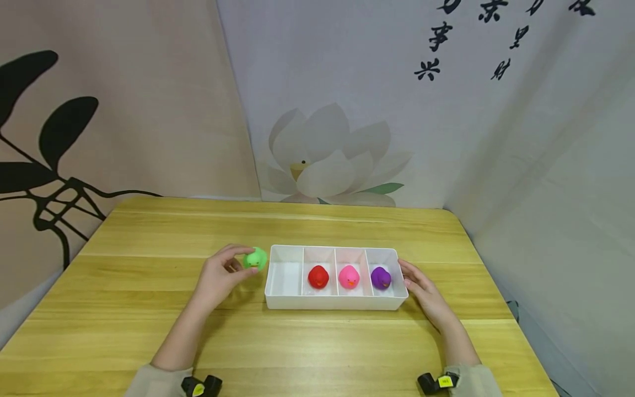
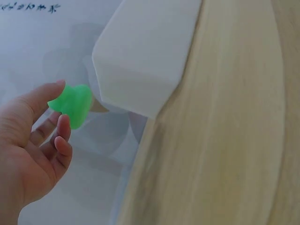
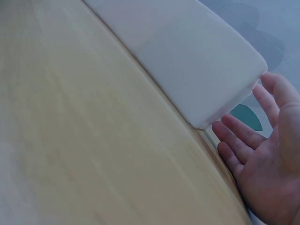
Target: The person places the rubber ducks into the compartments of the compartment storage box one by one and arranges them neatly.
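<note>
Between thumb and fingers, my left hand [image 1: 221, 275] pinches a small green rubber duck [image 1: 256, 257], just left of the white divided tray [image 1: 332, 302]. The left wrist view shows the same green duck [image 2: 78, 104] at the fingertips, the other fingers loosely bent. A red duck [image 1: 318, 277], a pink duck [image 1: 349, 277] and a purple duck [image 1: 381, 278] sit one each in the tray's three right compartments. The leftmost compartment holds nothing. At the tray's right end, my right hand [image 1: 426, 292] touches the wall with fairly straight fingers; the right wrist view shows this hand [image 3: 267, 159] there too.
The tray stands on a yellow wooden table [image 1: 327, 353]. Behind the table hangs a pale cloth [image 1: 342, 60] with a lotus print and dark characters. A beige cloth [image 1: 163, 99] with dark leaves hangs at the left.
</note>
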A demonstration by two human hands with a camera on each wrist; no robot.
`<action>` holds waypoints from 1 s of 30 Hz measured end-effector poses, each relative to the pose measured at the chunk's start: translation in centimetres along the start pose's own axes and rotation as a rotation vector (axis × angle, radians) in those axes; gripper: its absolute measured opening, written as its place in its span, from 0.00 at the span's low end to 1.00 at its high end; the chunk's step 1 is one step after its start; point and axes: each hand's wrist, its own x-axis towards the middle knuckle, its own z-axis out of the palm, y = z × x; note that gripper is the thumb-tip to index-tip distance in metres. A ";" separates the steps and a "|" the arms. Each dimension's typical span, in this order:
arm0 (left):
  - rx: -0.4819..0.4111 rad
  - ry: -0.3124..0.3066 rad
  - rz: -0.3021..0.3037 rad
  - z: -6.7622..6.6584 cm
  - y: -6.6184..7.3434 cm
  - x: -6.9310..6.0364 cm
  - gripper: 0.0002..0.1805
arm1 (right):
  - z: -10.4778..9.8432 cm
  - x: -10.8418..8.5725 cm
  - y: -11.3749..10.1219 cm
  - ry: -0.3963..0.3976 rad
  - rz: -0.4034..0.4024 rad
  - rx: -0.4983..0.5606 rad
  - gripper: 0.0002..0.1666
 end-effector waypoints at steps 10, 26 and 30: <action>0.002 -0.016 0.036 0.8 1.5 -0.1 0.21 | 0.0 0.0 -0.3 -0.004 0.011 -0.006 0.29; -0.003 -0.108 0.055 2.2 2.6 0.0 0.18 | -0.1 0.0 -0.4 -0.009 0.014 0.011 0.29; 0.020 -0.123 0.062 2.3 2.6 0.2 0.18 | -0.1 0.0 -0.3 -0.003 0.017 0.010 0.29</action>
